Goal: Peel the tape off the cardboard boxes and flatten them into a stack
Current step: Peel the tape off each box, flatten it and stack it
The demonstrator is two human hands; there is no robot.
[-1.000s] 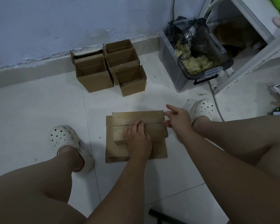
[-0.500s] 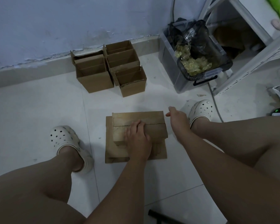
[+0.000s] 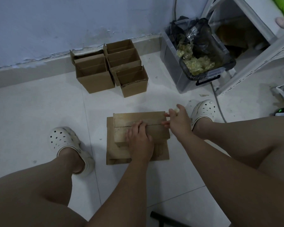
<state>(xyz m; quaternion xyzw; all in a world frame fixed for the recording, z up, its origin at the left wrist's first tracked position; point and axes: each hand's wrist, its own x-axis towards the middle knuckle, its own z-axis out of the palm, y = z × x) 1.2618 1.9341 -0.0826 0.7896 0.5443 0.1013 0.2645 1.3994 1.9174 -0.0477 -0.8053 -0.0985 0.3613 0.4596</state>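
A person's left hand (image 3: 140,141) presses flat on a cardboard box (image 3: 138,118) atop flattened boxes (image 3: 112,154); the right hand (image 3: 179,122) pinches pale tape (image 3: 176,110) at its edge.

No text, label, brand, number or sign is legible to you in this view. The open cardboard boxes (image 3: 95,82) by the wall and the closed box (image 3: 138,117) before you show plain brown faces. The clear bin (image 3: 172,66) is too dim to read.
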